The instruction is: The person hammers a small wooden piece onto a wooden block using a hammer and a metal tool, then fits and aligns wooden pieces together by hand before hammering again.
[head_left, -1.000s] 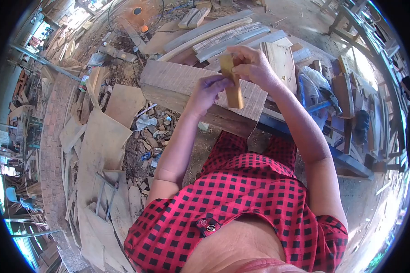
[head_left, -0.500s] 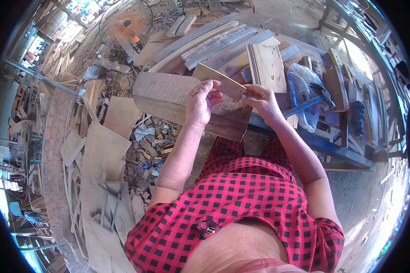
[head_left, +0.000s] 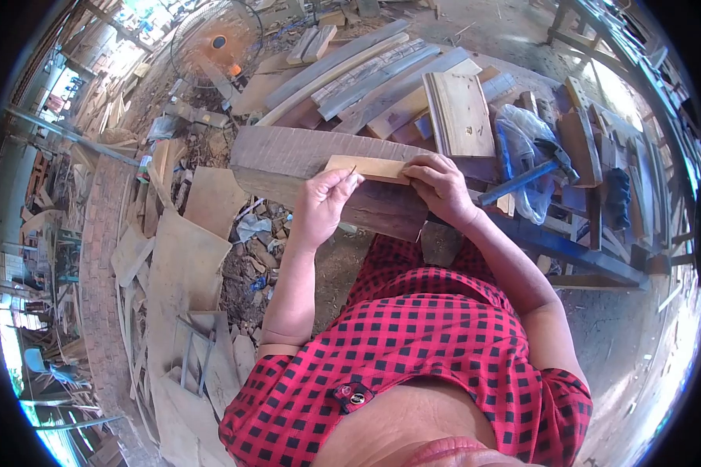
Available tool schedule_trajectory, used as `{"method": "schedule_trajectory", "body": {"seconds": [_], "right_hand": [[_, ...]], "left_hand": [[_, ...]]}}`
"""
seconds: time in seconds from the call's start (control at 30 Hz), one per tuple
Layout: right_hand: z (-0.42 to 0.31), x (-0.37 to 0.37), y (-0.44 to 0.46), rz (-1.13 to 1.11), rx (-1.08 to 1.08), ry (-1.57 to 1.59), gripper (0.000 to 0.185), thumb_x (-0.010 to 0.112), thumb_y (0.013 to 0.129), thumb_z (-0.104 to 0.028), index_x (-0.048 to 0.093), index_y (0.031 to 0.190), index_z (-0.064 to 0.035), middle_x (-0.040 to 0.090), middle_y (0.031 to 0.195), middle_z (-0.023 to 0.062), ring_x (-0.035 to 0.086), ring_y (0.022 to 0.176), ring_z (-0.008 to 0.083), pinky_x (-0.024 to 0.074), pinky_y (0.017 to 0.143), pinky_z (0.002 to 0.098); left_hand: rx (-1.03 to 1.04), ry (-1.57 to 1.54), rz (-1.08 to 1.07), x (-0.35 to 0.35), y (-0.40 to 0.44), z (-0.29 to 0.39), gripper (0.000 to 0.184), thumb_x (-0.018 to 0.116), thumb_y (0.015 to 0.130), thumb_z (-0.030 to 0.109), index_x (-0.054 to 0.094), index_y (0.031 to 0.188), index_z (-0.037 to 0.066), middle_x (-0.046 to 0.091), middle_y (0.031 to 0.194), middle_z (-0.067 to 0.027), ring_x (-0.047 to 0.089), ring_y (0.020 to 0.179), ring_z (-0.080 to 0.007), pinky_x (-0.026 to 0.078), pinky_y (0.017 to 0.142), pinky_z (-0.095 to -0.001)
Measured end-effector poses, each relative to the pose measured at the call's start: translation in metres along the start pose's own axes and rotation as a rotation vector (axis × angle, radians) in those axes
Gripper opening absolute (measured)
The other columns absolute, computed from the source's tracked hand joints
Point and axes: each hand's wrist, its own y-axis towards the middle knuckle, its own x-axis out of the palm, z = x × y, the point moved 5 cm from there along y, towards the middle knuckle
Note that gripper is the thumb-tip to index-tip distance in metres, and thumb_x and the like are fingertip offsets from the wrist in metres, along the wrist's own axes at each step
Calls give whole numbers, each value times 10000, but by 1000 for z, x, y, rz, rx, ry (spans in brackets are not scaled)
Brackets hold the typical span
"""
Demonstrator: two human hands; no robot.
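My left hand (head_left: 323, 204) is closed in a pinch on a thin nail (head_left: 354, 169), at the left end of a small flat wooden board (head_left: 374, 168). My right hand (head_left: 444, 187) is closed around the right end of that board. The board lies over the top of a thick wooden beam (head_left: 280, 149) in front of me; whether it rests fully on the beam I cannot tell. A hammer (head_left: 522, 179) with a blue handle lies to the right of my right hand, by a clear plastic bag (head_left: 528, 128).
Several planks (head_left: 382, 74) lie beyond the beam, with a paler board (head_left: 461, 115) near them. A round fan (head_left: 216, 43) stands at the far left. Plywood sheets (head_left: 181, 265) and scrap litter the floor at left. A blue metal frame (head_left: 576, 253) is at right.
The small board has come down from a raised, tilted position to lie flatter over the beam. Both hands moved with it, the left one toward me and slightly left.
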Motion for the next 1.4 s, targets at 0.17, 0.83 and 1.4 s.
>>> {"method": "schedule_trajectory", "body": {"seconds": [0.17,0.83,1.4], "right_hand": [[10,-12,-11,19,255,326,373,658,741,-3,626,1112,-17,597,1106,128,601,1032,242,468,906,347],[16,-11,20,-70,598,533,149,670,822,5,666,970,19,638,900,74,623,880,138,495,778,252],[9,-4,49,-309,371,21,91,675,801,-54,619,819,15,622,738,109,589,673,154,467,629,302]], "left_hand": [[290,432,117,8,16,9,171,619,915,169,708,989,43,665,908,-48,597,906,-174,469,874,-328],[435,352,6,70,33,-4,157,665,811,41,692,964,65,695,968,-62,589,1101,-281,266,1092,-531],[231,738,-69,56,32,-31,562,793,650,448,668,1117,161,585,1193,-39,390,1310,-293,147,1121,-556]]}}
